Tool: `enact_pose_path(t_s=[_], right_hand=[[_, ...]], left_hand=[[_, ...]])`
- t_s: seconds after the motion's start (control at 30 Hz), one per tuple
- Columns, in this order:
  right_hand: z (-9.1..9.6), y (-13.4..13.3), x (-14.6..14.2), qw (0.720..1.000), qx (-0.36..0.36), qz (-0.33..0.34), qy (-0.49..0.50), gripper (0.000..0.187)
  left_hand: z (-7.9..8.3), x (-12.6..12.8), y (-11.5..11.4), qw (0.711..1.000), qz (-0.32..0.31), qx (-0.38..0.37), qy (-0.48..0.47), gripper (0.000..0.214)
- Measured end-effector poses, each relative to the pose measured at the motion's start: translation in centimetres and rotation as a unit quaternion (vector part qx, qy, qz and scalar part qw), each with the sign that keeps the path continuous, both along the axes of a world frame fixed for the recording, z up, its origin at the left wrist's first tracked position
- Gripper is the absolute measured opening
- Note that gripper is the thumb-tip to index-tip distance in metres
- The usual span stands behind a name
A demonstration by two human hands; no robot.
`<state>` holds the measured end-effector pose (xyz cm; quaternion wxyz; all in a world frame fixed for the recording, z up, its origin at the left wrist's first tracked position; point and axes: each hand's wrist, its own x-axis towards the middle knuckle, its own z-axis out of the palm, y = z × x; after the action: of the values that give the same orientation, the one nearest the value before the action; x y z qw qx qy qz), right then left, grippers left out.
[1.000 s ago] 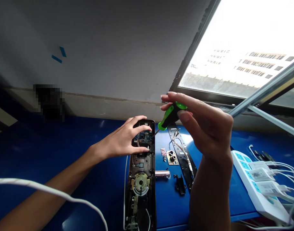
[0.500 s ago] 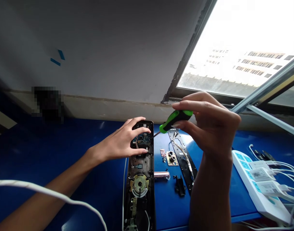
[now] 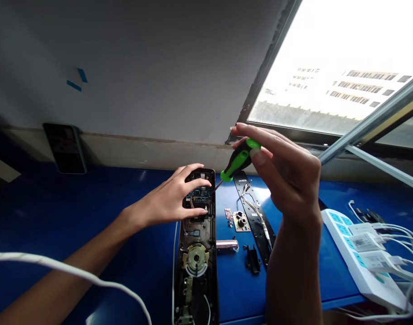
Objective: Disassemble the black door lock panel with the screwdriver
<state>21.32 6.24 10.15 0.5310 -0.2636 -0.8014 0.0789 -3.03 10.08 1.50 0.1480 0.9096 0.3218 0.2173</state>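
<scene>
A long black device housing (image 3: 199,239) lies open on the blue table, its far end toward the wall. My left hand (image 3: 177,194) rests over that far end with thumb and fingers spread apart, around a small circuit board (image 3: 202,194). Between the thumb and fingers of my right hand (image 3: 281,167) is the handle of a green and black screwdriver (image 3: 238,160). Its shaft slants down to the left into the housing, by the right edge of the board. The tip is too small to make out. Nearer to me, a round metal-and-plastic part (image 3: 196,258) sits inside the housing.
Right of the housing lie a small tan board (image 3: 240,221), a pink cylinder (image 3: 227,245), a black bracket (image 3: 252,260) and a long black panel (image 3: 243,180) with wires. A white power strip (image 3: 351,262) stands further right. One white cable (image 3: 101,283) crosses the left foreground.
The screwdriver handle has swung more upright and turned, and my right hand has shifted left and up with its fingers straighter. My left hand stays in place.
</scene>
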Motion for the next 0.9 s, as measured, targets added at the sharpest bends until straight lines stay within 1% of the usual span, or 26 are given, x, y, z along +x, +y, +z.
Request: enact_pose_path(t_s=[0.07,0.1,0.23,0.27,0.3,0.43,0.5,0.57,0.63,0.67,0.73,0.8,0.83,0.9], right_hand=[[-0.07,-0.07,-0.02,0.999,-0.029,0.026,0.003,0.042],[-0.11,-0.03,0.02,0.999,-0.026,0.027,0.008,0.041],[-0.24,0.38,0.18,0.998,0.047,-0.034,0.01,0.037],[-0.26,0.46,0.16,0.998,0.051,-0.037,0.009,0.036],[-0.28,0.51,0.11,0.999,0.043,-0.03,0.008,0.036],[-0.42,0.53,-0.13,0.999,-0.03,0.019,0.005,0.045],[-0.47,0.57,-0.17,1.0,-0.017,0.009,0.01,0.043],[-0.44,0.58,-0.22,1.0,0.019,-0.013,0.017,0.041],[-0.32,0.48,-0.33,0.999,0.037,-0.014,0.014,0.037],[-0.26,0.39,-0.41,1.0,0.029,-0.003,0.009,0.036],[-0.19,0.26,-0.54,1.0,-0.004,0.03,0.003,0.039],[-0.25,0.3,-0.55,0.998,-0.025,0.049,0.015,0.041],[-0.3,0.39,-0.51,0.998,-0.017,0.046,0.024,0.04],[-0.38,0.6,-0.36,0.999,0.022,0.017,0.038,0.037]], left_hand=[[-0.09,0.02,0.03,1.0,0.0,0.0,0.001,0.058],[-0.13,0.03,0.04,1.0,0.001,0.0,0.0,0.058],[-0.16,0.03,0.08,1.0,-0.001,0.004,-0.003,0.058],[-0.14,0.02,0.07,1.0,-0.001,0.004,-0.003,0.058],[-0.11,0.01,0.05,1.0,-0.001,0.004,-0.003,0.058],[-0.13,-0.01,0.04,1.0,-0.002,0.003,-0.001,0.059],[-0.22,-0.01,0.07,1.0,-0.001,0.002,0.0,0.059],[-0.31,0.0,0.09,1.0,0.001,0.001,0.0,0.058],[-0.35,0.01,0.08,1.0,0.001,0.001,-0.002,0.058],[-0.34,0.01,0.07,1.0,0.001,0.0,-0.004,0.058],[-0.31,0.03,0.05,1.0,-0.002,-0.002,-0.008,0.058],[-0.3,0.06,0.08,1.0,-0.004,-0.002,-0.013,0.058],[-0.31,0.08,0.11,1.0,-0.005,-0.001,-0.014,0.058],[-0.36,0.1,0.2,1.0,-0.004,-0.001,-0.014,0.057]])
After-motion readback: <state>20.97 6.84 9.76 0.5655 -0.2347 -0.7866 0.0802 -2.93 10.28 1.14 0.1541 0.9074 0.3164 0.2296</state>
